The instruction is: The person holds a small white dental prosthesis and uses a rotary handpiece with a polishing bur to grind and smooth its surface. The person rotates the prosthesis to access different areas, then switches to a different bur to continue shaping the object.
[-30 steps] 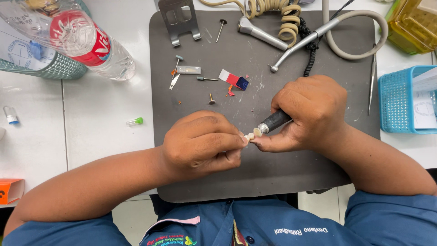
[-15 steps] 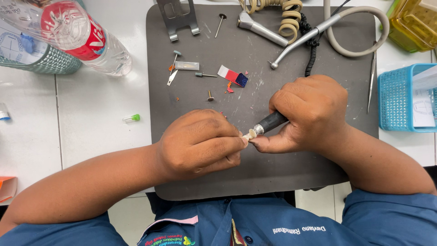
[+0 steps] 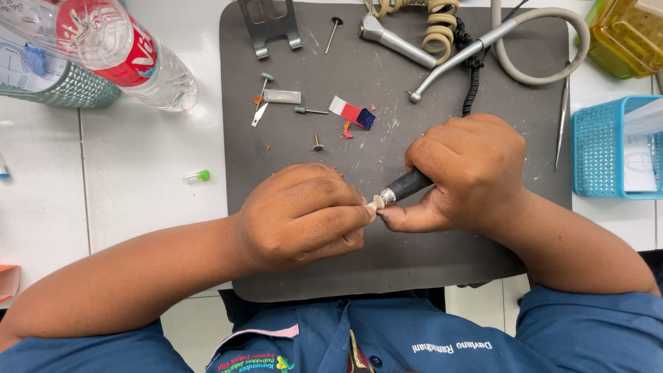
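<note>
My right hand (image 3: pixel 469 173) grips a black rotary handpiece (image 3: pixel 407 185) whose pale round tip points left. My left hand (image 3: pixel 304 214) is closed around a small piece that its fingers mostly hide, pinched at the fingertips right against that tip. Both hands hover over the near half of a dark grey work mat (image 3: pixel 414 262). On the mat beyond the hands lie small burs (image 3: pixel 311 110), a flat metal strip (image 3: pixel 282 97) and a red, white and blue wax piece (image 3: pixel 352 112).
A clear plastic bottle with a red label (image 3: pixel 117 52) lies at the far left beside a teal mesh basket (image 3: pixel 69 86). Metal handpieces with hoses (image 3: pixel 476 48) lie at the mat's far edge. A blue basket (image 3: pixel 608 148) and a yellow box (image 3: pixel 625 34) stand right.
The hands stay together at the same spot on the mat; the view has shifted slightly. No thing on the mat has moved.
</note>
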